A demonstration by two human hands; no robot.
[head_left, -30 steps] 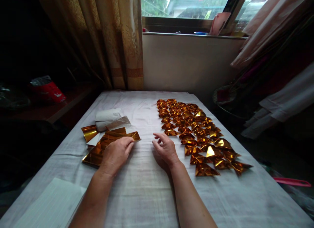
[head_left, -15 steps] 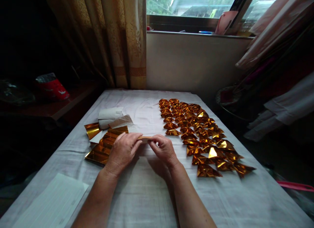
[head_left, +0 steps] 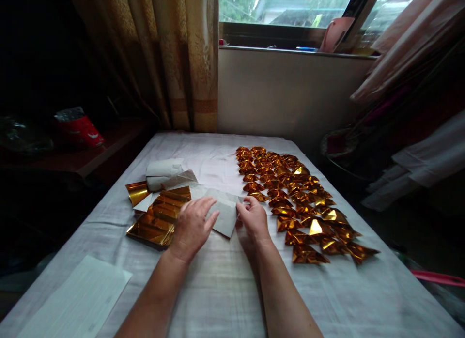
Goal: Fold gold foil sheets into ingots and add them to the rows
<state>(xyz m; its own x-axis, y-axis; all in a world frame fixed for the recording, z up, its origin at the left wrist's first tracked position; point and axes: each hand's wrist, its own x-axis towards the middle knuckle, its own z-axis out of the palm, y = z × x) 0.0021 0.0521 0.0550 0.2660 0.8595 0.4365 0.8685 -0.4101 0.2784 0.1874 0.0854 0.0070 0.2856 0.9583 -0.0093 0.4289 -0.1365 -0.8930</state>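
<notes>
Paper was what you held at this moment: one sheet (head_left: 223, 214) lay flat on the tabletop (head_left: 225, 289) between your two hands, with its pale side up. Your left hand (head_left: 192, 226) rested on its near left part with the fingers spread and pressing down, not clenched. Your right hand (head_left: 254, 217) pinched the right edge of the sheet between thumb and fingertips.

To do this step well, I judged that you needed to keep the left palm firm so that the sheet did not slide on the cloth, and to bring the right edge over slowly, until the corners met exactly, before you pressed any crease. Such foil marks easily, so one clean press seemed better than several.

The sheet looked thin and rectangular, dull white-grey on the visible side, and a little turned against the edge of the tabletop. Just left of your left hand lay the stack of gold sheets (head_left: 158, 219), shiny and flat. Right of your right hand, touching almost your fingers, stood the rows of folded gold pieces (head_left: 301, 202).
</notes>
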